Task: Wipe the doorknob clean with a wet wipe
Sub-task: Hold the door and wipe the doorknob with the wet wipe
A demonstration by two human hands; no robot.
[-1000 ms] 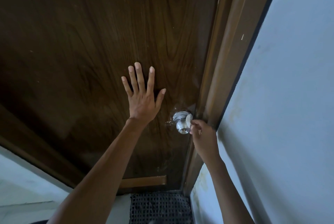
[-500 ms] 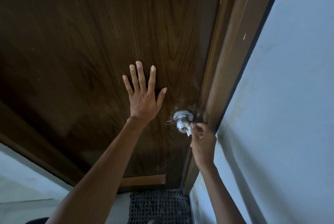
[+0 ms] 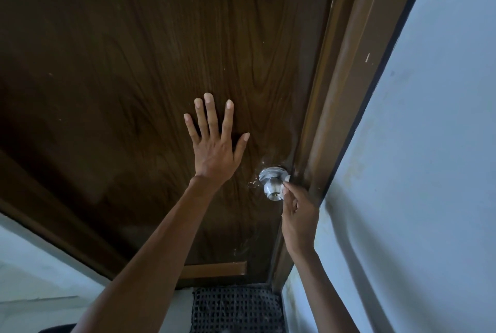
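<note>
A round silver doorknob (image 3: 271,189) with its base plate sticks out of the dark wooden door (image 3: 134,69), near the door's right edge. My right hand (image 3: 298,214) is pinched on a small white wet wipe (image 3: 286,179), pressed against the knob's right side by the neck. Only a corner of the wipe shows past my fingertips. My left hand (image 3: 214,147) lies flat on the door to the left of the knob, fingers spread, holding nothing.
A brown door frame (image 3: 346,85) runs up the right of the door, with a pale blue wall (image 3: 429,171) beyond it. A dark woven mat (image 3: 236,308) lies on the floor at the door's foot. Small scratches mark the wood around the knob.
My right hand has slid from the knob's front face down and around to its right side, carrying the wipe toward the neck. My left hand stays flat on the door.
</note>
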